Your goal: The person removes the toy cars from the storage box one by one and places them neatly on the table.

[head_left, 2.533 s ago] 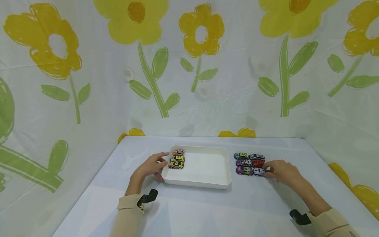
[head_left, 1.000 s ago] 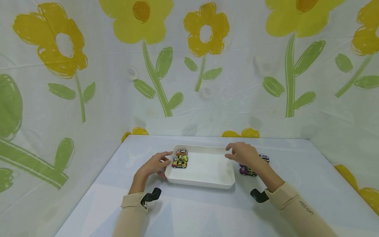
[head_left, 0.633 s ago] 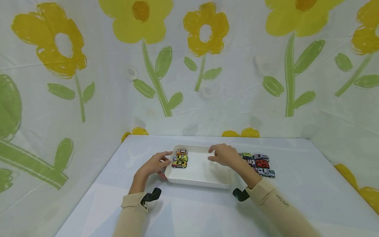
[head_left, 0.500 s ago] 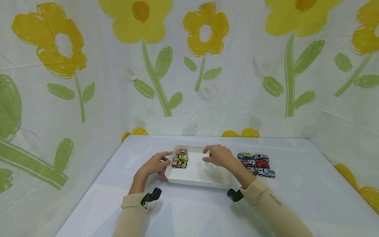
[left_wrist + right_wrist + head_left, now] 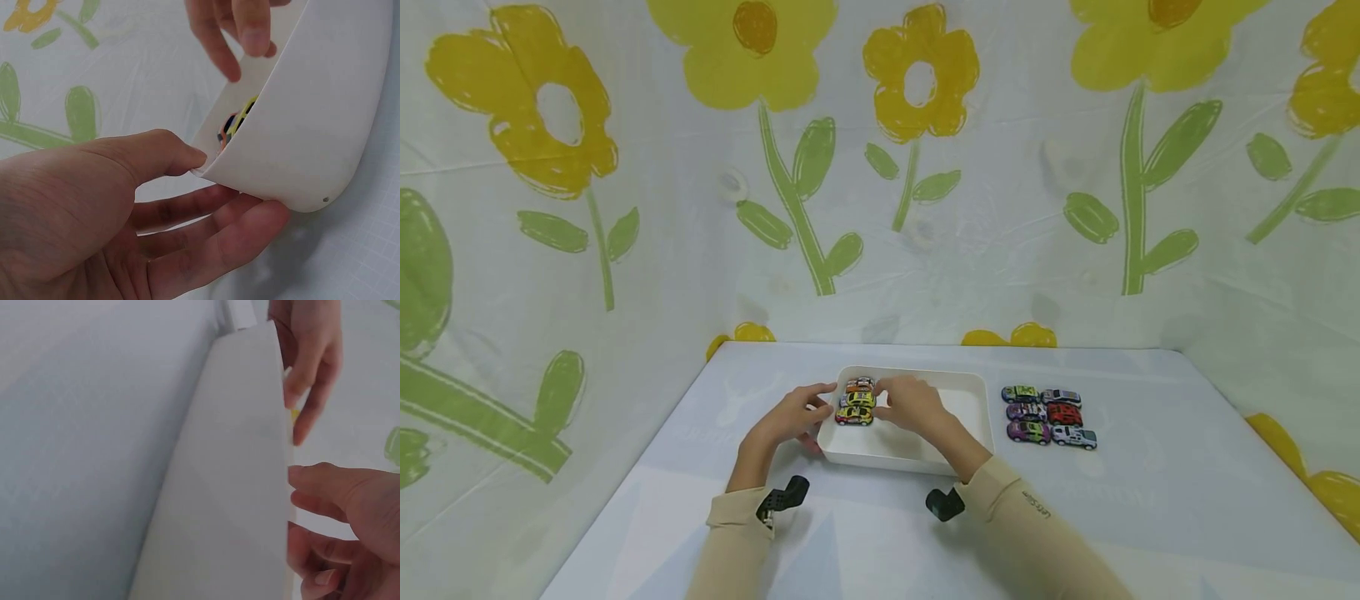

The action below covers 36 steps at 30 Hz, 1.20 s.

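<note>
My left hand grips the left end of a white tray; in the left wrist view its thumb lies on the rim with the fingers underneath. Inside, along that end, three toy cars stand in a column: an orange-and-white one at the back, a yellow one in the middle, a yellow-and-red one in front. Over the tray is my right hand, thumb and forefinger apart, fingertips right beside the cars' right ends. Nothing shows between those fingers.
Right of the tray, several toy cars stand in two columns, among them a red one, a purple-and-green one and a white one. Flower-printed sheeting walls the table's back and sides.
My right hand has left the white car at the right and swept left over the tray to the three cars. The right-hand group stays in place. My left hand keeps its grip.
</note>
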{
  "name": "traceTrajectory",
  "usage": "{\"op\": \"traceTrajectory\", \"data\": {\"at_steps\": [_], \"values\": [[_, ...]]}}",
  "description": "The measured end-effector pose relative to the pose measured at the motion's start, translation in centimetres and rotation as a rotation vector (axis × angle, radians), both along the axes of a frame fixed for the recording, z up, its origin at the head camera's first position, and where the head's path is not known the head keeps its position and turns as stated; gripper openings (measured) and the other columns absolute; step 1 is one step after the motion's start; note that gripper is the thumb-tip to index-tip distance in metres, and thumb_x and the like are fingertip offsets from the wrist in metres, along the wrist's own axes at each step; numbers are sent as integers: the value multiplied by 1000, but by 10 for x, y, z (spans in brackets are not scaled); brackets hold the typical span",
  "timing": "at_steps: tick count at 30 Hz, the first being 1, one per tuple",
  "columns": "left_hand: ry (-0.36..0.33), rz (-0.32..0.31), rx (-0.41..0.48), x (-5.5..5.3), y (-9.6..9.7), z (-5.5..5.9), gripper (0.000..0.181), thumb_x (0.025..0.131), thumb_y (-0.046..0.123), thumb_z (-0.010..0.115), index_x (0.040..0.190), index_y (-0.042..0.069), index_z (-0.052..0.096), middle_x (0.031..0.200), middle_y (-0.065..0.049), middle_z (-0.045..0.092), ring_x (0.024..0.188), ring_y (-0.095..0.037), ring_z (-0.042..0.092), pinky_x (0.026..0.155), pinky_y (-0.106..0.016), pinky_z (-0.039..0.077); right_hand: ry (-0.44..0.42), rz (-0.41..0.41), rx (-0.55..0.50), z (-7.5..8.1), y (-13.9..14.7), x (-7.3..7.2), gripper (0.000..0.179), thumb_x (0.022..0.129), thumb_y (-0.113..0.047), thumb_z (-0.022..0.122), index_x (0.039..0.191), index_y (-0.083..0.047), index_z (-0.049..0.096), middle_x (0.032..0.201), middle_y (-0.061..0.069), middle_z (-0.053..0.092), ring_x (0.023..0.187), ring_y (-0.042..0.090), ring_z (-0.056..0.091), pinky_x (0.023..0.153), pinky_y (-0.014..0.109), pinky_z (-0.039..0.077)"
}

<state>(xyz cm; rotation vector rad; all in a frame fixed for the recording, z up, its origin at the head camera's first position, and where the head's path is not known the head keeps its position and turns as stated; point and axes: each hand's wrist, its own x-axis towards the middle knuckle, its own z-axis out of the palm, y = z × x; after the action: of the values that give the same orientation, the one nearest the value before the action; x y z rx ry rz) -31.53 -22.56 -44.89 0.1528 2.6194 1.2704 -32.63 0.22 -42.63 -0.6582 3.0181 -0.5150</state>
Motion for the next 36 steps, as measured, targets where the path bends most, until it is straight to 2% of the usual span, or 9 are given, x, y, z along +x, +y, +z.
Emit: {"op": "traceTrajectory", "data": {"at_steps": [3,8,10,16,26,36], "values": [[3,-6,1,0,0,1,52,98,18,58,148,18,44,122,-17,61,82,-20,64,55,-34,60,6,-1,-8,-1,-10,2,36,86,-34,75,119,-22,70,101,1,72,80,16,60,62,30,53],[14,-18,-2,-2,1,2,52,98,18,57,148,17,44,121,-17,62,84,-19,64,56,-34,60,0,-22,-8,-3,-21,4,35,86,-33,75,119,-21,71,119,3,70,97,21,63,79,44,57],[19,-19,-8,-2,1,2,52,98,18,57,148,16,44,121,-17,62,85,-19,64,56,-34,60,0,-30,-5,-4,-24,4,32,86,-32,75,116,-22,72,118,3,70,101,24,64,82,47,57],[25,-21,-13,0,2,3,52,98,18,57,148,16,44,119,-16,63,84,-19,64,56,-34,60,-7,-43,8,-10,-29,2,25,86,-32,75,109,-23,74,115,2,70,101,26,66,81,49,57],[33,-29,0,1,4,5,51,99,16,56,148,14,44,118,-17,64,85,-20,65,56,-35,60,19,-75,48,-12,-34,0,23,85,-35,76,106,-26,76,113,2,71,97,28,67,78,48,57],[22,-4,-37,2,3,1,51,99,17,57,148,17,45,120,-18,63,81,-20,65,55,-33,59,43,-80,118,-12,-39,2,24,83,-38,77,103,-25,76,108,2,72,92,27,68,74,45,57]]}}
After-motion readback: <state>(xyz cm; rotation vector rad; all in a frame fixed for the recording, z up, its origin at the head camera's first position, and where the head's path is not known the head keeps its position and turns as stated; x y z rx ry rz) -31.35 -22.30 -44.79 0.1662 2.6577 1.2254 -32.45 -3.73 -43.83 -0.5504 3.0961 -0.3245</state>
